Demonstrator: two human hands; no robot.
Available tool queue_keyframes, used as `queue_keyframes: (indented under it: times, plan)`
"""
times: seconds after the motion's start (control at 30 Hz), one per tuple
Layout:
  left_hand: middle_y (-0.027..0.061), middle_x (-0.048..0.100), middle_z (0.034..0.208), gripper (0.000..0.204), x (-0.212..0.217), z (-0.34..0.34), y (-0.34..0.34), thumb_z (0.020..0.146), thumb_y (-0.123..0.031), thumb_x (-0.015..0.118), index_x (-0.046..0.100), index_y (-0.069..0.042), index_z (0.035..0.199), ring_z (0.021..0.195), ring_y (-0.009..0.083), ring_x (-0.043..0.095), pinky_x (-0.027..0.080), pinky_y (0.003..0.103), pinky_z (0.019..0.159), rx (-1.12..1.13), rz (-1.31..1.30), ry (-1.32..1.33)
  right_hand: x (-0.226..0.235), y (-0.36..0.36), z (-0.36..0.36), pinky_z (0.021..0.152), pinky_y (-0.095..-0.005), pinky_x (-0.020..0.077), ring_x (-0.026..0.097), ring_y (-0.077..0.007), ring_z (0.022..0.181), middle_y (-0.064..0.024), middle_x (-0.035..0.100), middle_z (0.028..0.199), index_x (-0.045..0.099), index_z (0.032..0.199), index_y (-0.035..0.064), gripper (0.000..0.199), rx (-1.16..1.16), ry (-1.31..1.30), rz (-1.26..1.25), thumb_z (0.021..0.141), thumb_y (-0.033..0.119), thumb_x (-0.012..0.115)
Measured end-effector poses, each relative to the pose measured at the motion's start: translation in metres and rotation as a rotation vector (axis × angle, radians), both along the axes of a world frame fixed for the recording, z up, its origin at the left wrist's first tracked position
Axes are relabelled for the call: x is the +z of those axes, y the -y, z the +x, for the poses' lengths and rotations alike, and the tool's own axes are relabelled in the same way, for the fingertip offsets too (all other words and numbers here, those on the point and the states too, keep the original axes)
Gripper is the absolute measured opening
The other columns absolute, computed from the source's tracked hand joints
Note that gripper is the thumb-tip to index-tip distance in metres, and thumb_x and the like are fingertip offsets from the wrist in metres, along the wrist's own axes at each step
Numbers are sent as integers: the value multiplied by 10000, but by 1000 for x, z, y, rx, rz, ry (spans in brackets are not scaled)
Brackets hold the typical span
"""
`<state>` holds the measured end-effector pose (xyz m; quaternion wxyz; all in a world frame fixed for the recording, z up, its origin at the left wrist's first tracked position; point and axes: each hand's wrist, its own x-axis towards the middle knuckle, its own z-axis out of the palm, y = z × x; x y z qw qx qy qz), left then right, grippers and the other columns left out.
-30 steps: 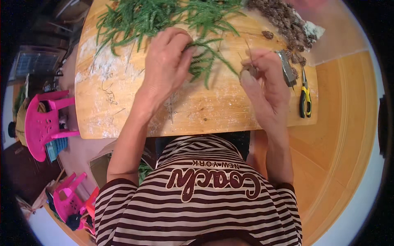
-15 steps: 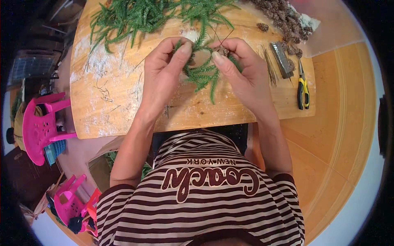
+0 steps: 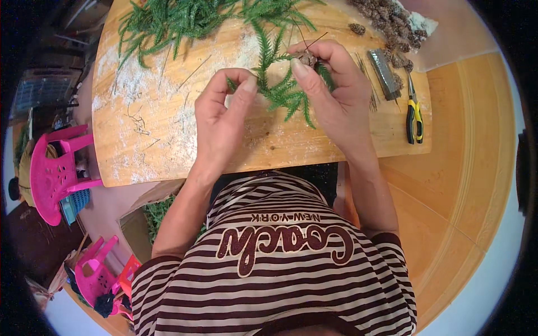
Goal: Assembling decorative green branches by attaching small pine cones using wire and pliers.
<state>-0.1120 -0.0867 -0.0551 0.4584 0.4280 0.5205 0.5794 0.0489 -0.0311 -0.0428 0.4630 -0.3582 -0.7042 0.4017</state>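
My right hand [image 3: 339, 98] pinches a brown pine cone [image 3: 305, 57] between thumb and fingers, with thin dark wires crossing above it. The same hand holds a green artificial pine sprig [image 3: 286, 92], whose needled branches spread out to the left over the table. My left hand [image 3: 221, 109] is closed, thumb against fingers, beside the sprig's left branches. A small green tip [image 3: 231, 84] shows at its fingers; where it joins the sprig is hidden.
Across the wooden table [image 3: 269, 148] lie a heap of green sprigs [image 3: 174, 25], white powder and loose wires. At right are piled pine cones [image 3: 386, 25], a bundle of wires in a silvery wrap [image 3: 384, 74] and yellow-black pliers [image 3: 414, 115]. Pink chairs [image 3: 53, 173] stand at left.
My left hand has drawn back toward me and away from the sprig's middle. My right hand, with the cone and sprig, has shifted slightly up and to the right.
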Motion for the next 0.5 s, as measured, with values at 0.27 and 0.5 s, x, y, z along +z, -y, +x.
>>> queue_keyframes:
  times: [0.27, 0.5]
  plan:
    - [-15, 551, 854, 174, -11, 19, -1, 851, -85, 628, 548, -21, 991, 742, 39, 486, 394, 165, 660, -23, -159, 160, -8, -1, 3, 706, -163, 390, 477, -28, 799, 16, 557, 912, 554, 1044, 0, 168, -32, -55, 47, 886, 56, 558]
    - [-9, 552, 897, 184, -17, 29, 0, 847, -57, 621, 541, -30, 1011, 765, 42, 501, 411, 179, 668, -77, -213, 439, -16, -2, 5, 713, -170, 400, 488, -35, 814, -4, 566, 961, 538, 1052, -9, 169, -63, -139, -5, 894, 50, 550]
